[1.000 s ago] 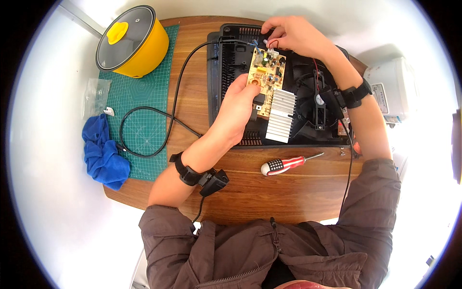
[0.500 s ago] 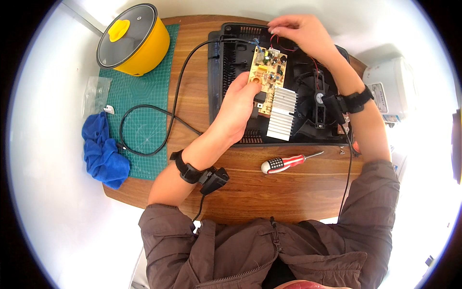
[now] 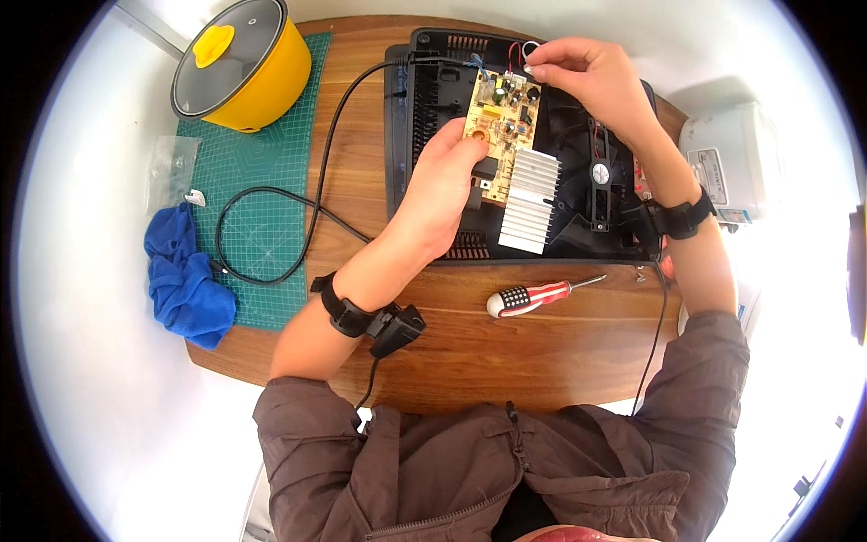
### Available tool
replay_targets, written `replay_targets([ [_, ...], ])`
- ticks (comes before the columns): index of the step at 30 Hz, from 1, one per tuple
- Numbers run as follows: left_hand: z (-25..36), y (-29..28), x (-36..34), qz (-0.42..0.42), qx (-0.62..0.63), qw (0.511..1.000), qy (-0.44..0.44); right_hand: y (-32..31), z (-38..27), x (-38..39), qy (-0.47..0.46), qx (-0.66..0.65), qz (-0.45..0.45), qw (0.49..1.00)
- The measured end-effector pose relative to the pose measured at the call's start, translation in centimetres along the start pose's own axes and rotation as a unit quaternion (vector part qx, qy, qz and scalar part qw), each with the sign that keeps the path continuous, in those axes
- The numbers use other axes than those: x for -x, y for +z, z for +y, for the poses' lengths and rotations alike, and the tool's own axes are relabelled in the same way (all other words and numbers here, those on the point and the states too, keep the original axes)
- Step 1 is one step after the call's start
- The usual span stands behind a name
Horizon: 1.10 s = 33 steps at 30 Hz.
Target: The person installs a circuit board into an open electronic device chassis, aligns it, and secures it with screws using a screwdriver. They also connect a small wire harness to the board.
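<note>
My left hand (image 3: 439, 185) grips a yellowish circuit board (image 3: 495, 113) by its left edge, thumb on top. A finned silver heat sink (image 3: 531, 200) is fixed to the board's lower right. The board is held over an open black plastic housing (image 3: 433, 126) with a fan (image 3: 600, 173) in it. At the board's top edge, my right hand (image 3: 603, 83) is closed, thumb and index finger pinched on a thin white wire (image 3: 529, 47). A red wire (image 3: 511, 56) loops up beside it from the board. The wire's end is hidden by the fingertips.
A red, white and black screwdriver (image 3: 542, 294) lies in front of the housing, with small screws (image 3: 640, 273) to its right. A black power cord (image 3: 318, 194) curls over a green cutting mat (image 3: 271, 163). On the left are a yellow pot (image 3: 271, 86) and a blue cloth (image 3: 188, 280).
My right hand has moved slightly right and down, and its fingertips now pinch a white wire near the board's top. My left hand still grips the board. The whole view has shifted slightly.
</note>
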State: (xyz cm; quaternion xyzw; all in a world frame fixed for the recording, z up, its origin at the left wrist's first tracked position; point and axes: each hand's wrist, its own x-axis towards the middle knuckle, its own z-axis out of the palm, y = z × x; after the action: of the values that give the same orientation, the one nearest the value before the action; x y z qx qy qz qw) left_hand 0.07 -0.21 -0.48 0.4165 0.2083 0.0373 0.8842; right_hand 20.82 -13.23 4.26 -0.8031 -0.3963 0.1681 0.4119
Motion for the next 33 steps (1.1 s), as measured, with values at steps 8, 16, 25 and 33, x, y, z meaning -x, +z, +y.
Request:
replay_targets([
  [8,-0.6,-0.4,-0.2,0.010,-0.035,0.999,0.021,0.7,0.3,-1.3,0.014,0.043,-0.033,0.998],
  [16,-0.3,0.0,0.1,0.009,-0.050,0.998,0.022,0.6,-3.1,-0.6,0.027,0.163,-0.014,0.986],
  [25,-0.4,0.2,0.3,0.011,-0.070,0.997,0.033,1.6,-4.0,-0.4,0.026,0.209,-0.004,0.978],
  [33,-0.7,0.1,0.1,0.000,-0.053,0.998,0.043,1.5,0.2,-0.3,0.028,0.017,0.041,0.999],
])
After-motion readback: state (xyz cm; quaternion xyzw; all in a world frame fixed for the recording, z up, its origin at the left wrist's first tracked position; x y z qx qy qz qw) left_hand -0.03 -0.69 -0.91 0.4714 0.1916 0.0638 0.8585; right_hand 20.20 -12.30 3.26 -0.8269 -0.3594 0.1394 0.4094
